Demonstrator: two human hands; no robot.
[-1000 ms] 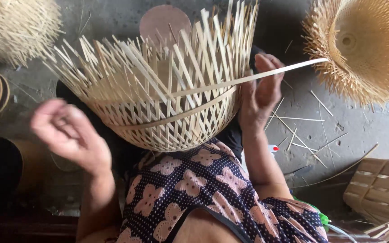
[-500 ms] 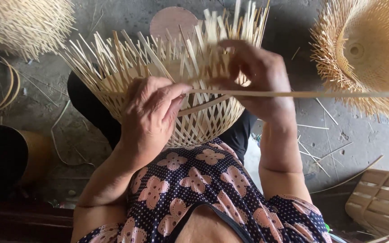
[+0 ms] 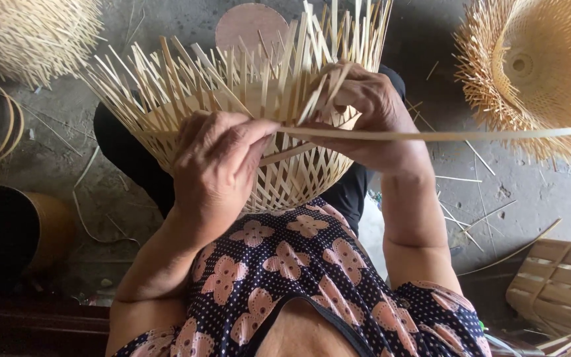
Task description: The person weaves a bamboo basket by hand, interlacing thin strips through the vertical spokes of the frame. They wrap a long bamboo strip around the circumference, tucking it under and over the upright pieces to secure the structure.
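Note:
A half-woven bamboo basket [image 3: 285, 178] rests on my lap, its loose upright strips fanning out toward the top of the head view. A long flat bamboo strip [image 3: 470, 135] runs horizontally from the basket's rim out past the right edge. My left hand [image 3: 216, 162] pinches that strip against the rim at the basket's near side. My right hand [image 3: 371, 116] is closed on the strip and on a few upright strips just to the right. Both hands cover part of the rim.
A finished spiky bamboo basket [image 3: 536, 66] lies at the upper right, another [image 3: 31, 33] at the upper left. A dark round container [image 3: 8, 231] stands at the left. A flat woven bamboo piece [image 3: 560, 287] sits at the lower right. Loose strips litter the concrete floor [image 3: 497, 198].
My left hand came up from my left side onto the basket rim. My right hand moved from the basket's right side onto the rim, and the long strip now lies level.

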